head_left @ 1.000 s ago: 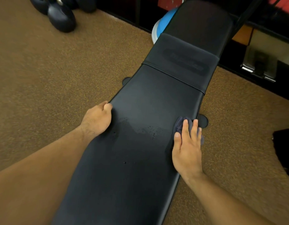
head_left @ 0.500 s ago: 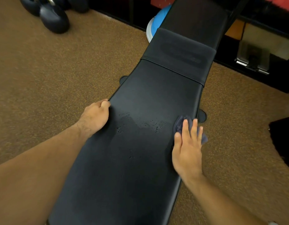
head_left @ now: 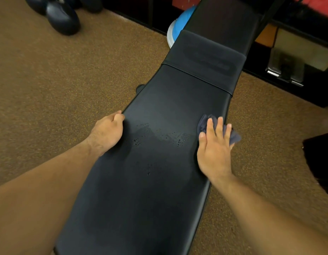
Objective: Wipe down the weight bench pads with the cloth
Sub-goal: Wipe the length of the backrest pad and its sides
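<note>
A long black weight bench pad (head_left: 155, 190) runs from the bottom of the view toward the upper right, where a second pad (head_left: 205, 59) continues. Wet streaks (head_left: 159, 136) lie across the middle of the long pad. My right hand (head_left: 213, 148) presses flat on a dark blue cloth (head_left: 233, 137) at the pad's right edge; part of the cloth hangs over the edge. My left hand (head_left: 109, 131) grips the pad's left edge with its fingers curled.
Brown speckled floor surrounds the bench. Black dumbbells (head_left: 62, 15) lie at the top left. A blue and white dome (head_left: 178, 24) sits behind the far pad. Dark shelving with a metal fitting (head_left: 286, 70) stands at the top right. A black object (head_left: 321, 162) is at the right edge.
My right hand with the cloth has stayed at the pad's right edge, shifting slightly outward. The view has moved a little. My left hand keeps its grip.
</note>
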### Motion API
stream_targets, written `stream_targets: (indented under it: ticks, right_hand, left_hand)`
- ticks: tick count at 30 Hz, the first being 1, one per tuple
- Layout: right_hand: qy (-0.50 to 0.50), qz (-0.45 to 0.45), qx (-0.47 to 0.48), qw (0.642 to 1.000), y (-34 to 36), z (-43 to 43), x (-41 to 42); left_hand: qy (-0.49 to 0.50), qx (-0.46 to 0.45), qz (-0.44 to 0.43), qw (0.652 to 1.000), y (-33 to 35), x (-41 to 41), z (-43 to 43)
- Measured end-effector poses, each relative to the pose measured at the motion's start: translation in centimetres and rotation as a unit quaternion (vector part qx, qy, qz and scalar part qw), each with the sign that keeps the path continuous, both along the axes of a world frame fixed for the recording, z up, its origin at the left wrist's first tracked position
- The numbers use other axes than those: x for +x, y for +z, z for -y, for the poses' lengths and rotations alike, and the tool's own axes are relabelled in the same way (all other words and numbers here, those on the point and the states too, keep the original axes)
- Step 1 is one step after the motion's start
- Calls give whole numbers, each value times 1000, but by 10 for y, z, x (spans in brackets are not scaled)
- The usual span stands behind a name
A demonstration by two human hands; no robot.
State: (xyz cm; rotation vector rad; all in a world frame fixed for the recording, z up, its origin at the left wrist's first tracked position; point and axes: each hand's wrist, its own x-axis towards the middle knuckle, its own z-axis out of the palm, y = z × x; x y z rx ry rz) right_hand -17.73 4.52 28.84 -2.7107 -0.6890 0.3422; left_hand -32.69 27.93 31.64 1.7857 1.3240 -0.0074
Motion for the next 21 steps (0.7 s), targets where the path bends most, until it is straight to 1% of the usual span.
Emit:
stream_targets:
  ticks: [5, 10, 15, 18, 21]
  right_hand:
    - [56, 6, -30, 998, -8, 34, -58]
    - [85, 25, -79, 993, 0, 13, -32]
    - [112, 37, -99, 988, 9, -19, -4]
    - [111, 35, -97, 989, 8, -14, -14]
    - [142, 35, -102, 984, 4, 6, -46]
  left_hand:
    - [2, 1, 1, 1000, -1, -11, 3]
    - [14, 5, 4, 1000, -3, -9, 4]
    - [24, -4, 6, 1000, -5, -8, 4]
    - [17, -4, 12, 1000, -5, -10, 3]
    - [7, -16, 17, 1000, -3, -13, 4]
